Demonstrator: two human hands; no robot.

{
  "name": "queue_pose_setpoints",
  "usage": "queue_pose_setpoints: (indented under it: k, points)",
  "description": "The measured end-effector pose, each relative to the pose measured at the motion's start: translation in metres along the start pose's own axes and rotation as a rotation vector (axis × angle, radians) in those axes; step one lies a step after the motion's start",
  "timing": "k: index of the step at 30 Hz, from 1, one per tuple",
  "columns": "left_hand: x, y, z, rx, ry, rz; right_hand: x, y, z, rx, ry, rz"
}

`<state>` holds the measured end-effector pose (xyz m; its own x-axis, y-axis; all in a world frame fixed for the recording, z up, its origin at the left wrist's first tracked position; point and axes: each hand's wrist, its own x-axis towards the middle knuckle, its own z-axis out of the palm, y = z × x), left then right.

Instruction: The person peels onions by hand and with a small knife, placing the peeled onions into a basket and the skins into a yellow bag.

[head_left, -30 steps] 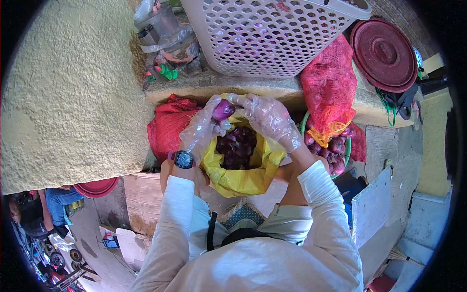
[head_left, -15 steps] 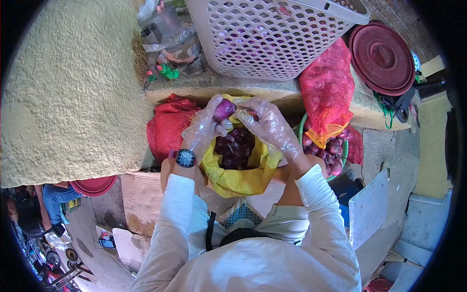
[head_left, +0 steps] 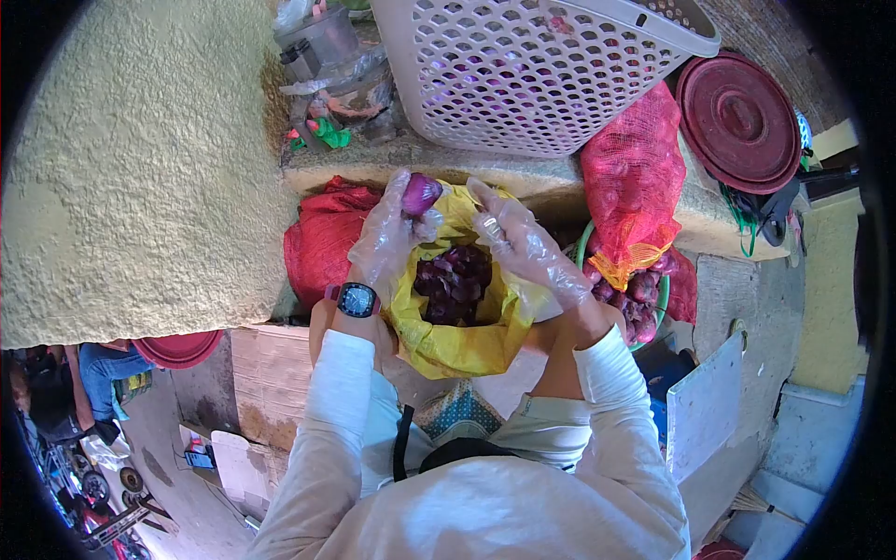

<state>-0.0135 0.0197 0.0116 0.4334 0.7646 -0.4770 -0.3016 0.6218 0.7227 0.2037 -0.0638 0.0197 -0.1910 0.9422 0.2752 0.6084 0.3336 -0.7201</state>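
Note:
My left hand (head_left: 385,233), in a clear plastic glove, holds up a purple onion (head_left: 422,194) between its fingers and thumb. Facing it across the mouth of a yellow sack (head_left: 439,353) is my right hand (head_left: 511,238), gloved the same way and apart from the onion. Its fingers are curled, and a small shiny, silvery thing shows at them, too small to make out. Dark purple onion skins (head_left: 454,285) lie inside the sack, below both hands. The sack sits between my knees with its top folded outward.
A grey perforated basket (head_left: 523,84) of onions stands on the ledge ahead. Red mesh sacks lie at both sides, one (head_left: 635,168) above a green-rimmed basket of onions (head_left: 642,303). A dark red lid (head_left: 739,121) rests at right. Another person's leg (head_left: 107,378) shows at far left.
My right hand has drawn away from the onion, leaving a gap between the hands. The left hand has raised the onion slightly and moved it a little left. The view has shifted slightly.

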Motion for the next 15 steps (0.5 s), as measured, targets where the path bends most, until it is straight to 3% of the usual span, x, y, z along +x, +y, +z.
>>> queue_pose_setpoints:
  k: [3, 10, 15]
  points:
    - [-0.001, 0.000, 0.004, 0.023, 0.054, 0.037, 0.001, -0.012, -0.006, -0.197, 0.062, -0.179]
    - [-0.006, -0.001, 0.017, 0.027, 0.147, 0.112, 0.010, -0.033, -0.014, -0.268, -0.162, -0.018]
    - [-0.007, 0.002, 0.012, 0.034, 0.102, 0.079, 0.014, -0.038, -0.016, -0.309, -0.080, -0.179]
